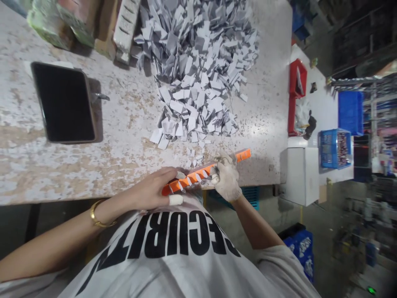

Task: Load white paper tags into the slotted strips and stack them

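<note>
I hold a long orange bar (pixel 198 174) at the near edge of the worn table (pixel 124 157). Small white paper pieces sit along the bar in a row. My bare left hand (pixel 155 191), with a taped fingertip and a gold bracelet on the wrist, is closed round the bar's left end. My right hand (pixel 226 179), in a white glove, is closed on the bar near its middle, fingers pinched at one of the pieces. A big heap of folded grey-white paper pieces (pixel 198 62) lies just beyond the bar.
A black tablet (pixel 63 101) lies at the left of the table. Boxes (pixel 80 20) stand along the far edge. To the right are a white cabinet (pixel 299 176), red bins (pixel 297 78) and blue crates (pixel 335 148); another blue crate (pixel 299 244) sits on the floor.
</note>
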Motion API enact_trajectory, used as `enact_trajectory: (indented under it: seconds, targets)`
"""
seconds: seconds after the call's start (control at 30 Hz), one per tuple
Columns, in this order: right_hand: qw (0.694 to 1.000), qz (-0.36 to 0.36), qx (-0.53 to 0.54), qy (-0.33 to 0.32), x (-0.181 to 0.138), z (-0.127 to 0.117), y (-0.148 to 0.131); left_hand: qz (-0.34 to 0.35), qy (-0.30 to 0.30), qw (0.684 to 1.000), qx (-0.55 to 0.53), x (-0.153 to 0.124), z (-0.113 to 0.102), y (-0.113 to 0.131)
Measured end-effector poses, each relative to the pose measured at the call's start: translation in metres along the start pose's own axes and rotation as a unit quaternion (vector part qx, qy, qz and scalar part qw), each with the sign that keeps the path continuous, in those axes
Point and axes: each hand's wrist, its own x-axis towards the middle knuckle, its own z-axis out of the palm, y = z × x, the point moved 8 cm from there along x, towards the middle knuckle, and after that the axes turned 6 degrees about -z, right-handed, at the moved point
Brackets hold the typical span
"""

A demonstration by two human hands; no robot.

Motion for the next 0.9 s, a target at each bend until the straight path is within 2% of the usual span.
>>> enact_trajectory:
  seconds: [0.2, 0.37, 0.57, 0.77, 0.9]
  targets:
    - [0.990, 0.024, 0.040, 0.134, -0.027, -0.010, 0.007, -0.010, 0.002, 1.000, 0.000, -0.001, 0.000, -0.003]
    - [0.987, 0.047, -0.003, 0.152, -0.029, 0.002, 0.005, -0.033, -0.008, 0.999, 0.010, -0.001, 0.000, -0.004]
    - [0.969, 0.017, -0.035, 0.244, -0.022, 0.000, -0.004, -0.029, -0.014, 0.999, 0.016, -0.001, 0.002, -0.004]
    - [0.966, 0.009, 0.044, 0.256, -0.023, -0.001, -0.004, -0.005, 0.009, 1.000, 0.021, -0.004, -0.001, 0.000]
    - [0.958, -0.017, 0.085, 0.273, -0.018, -0.003, -0.021, -0.029, -0.001, 0.999, 0.035, -0.015, -0.011, -0.002]
